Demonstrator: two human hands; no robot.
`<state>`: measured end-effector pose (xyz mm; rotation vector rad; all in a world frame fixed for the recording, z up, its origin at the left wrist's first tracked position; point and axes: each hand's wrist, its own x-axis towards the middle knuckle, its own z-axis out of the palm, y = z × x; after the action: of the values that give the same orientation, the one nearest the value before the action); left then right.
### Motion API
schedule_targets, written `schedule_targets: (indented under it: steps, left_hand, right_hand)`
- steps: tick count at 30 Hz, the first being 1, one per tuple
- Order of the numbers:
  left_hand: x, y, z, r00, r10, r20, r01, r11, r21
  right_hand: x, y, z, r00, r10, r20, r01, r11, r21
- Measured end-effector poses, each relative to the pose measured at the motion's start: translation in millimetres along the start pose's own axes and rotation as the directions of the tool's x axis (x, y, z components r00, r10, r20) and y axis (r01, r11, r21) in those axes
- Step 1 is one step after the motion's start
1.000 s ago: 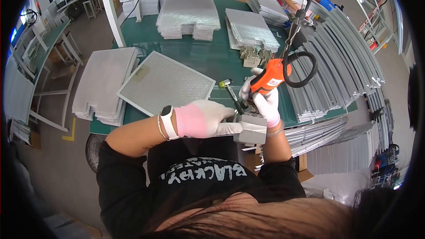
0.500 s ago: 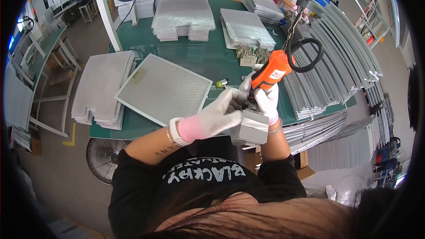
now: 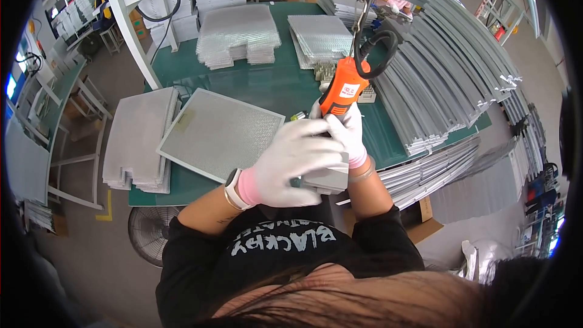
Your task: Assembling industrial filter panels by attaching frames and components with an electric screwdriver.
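Left hand: the left hand (image 3: 290, 161), in a white glove with a pink cuff, lies curled over the top of a small grey metal part (image 3: 325, 179), its fingers wrapped round the piece and pressing it down. A pale watch (image 3: 232, 189) sits on that wrist.
Right hand: the right hand (image 3: 347, 135), gloved the same way, is closed round the lower body of an orange driver (image 3: 340, 91), which stands tilted, top leaning away from the person.
Driver: it hangs from a cord and a black cable loop (image 3: 376, 54) overhead; its tip is hidden behind the left hand, so whether it touches the part cannot be told.
Part: at the near edge of the green table (image 3: 273, 82), just in front of the person's chest, under both hands.
Mesh panel: a framed mesh panel (image 3: 221, 133) lies flat on the table, left of the hands and apart from them.
Left stack: a pile of similar panels (image 3: 136, 140) overhangs the table's left end.
Far stacks: two heaps of mesh sheets (image 3: 240, 33) sit at the far side.
Right side: long grey strips (image 3: 437, 79) lie fanned in rows, just beside the driver.
Floor: a fan (image 3: 146, 231) stands below the table's near left corner.
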<state>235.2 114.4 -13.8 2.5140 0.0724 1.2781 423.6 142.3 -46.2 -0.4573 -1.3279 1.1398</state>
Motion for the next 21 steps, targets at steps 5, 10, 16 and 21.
schedule_targets:
  steps: [5,10,16,21]
  left_hand:
    - [-29,-10,21,0.986,0.029,-0.166,-0.015,0.996,0.088]
    - [-55,-10,13,0.952,-0.118,-0.283,0.203,0.935,0.29]
    - [-117,-19,1,0.905,-0.426,-0.018,0.415,0.869,0.27]
    - [-150,-15,19,0.778,-0.449,0.44,0.171,0.825,0.539]
  right_hand:
    - [0,-6,12,0.998,0.06,-0.005,-0.06,0.998,-0.027]
    - [5,-9,8,0.999,0.026,-0.047,-0.035,0.978,-0.204]
    - [34,-45,10,0.962,0.007,-0.271,-0.125,0.9,-0.418]
    - [73,-102,23,0.985,0.022,-0.171,-0.082,0.931,-0.356]
